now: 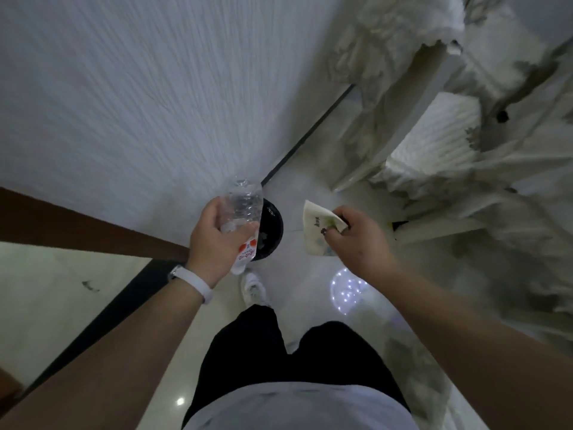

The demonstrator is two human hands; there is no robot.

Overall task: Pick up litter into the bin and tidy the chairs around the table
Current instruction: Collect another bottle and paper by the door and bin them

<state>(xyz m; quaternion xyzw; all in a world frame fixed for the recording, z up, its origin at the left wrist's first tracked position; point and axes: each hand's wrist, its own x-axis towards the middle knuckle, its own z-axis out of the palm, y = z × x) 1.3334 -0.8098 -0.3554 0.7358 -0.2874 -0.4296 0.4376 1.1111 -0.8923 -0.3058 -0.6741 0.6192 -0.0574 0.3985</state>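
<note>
Forearms (pixel 124 352) are stretching forward; left hand (pixel 214 231) is gripping a bottle (pixel 243 206) over the bin (pixel 274 226), right hand (pixel 356 240) at three o'clock is pinching a wrapper (pixel 313 231).

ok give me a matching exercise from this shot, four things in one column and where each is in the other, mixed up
Things:
1 plastic bottle
2 paper wrapper
3 black bin
4 white wristband

Places:
A on the floor by the wall
B pinched in the right hand
C round the left wrist
D gripped in the left hand

Pairs: 1-D, 2-B, 3-A, 4-C
</note>
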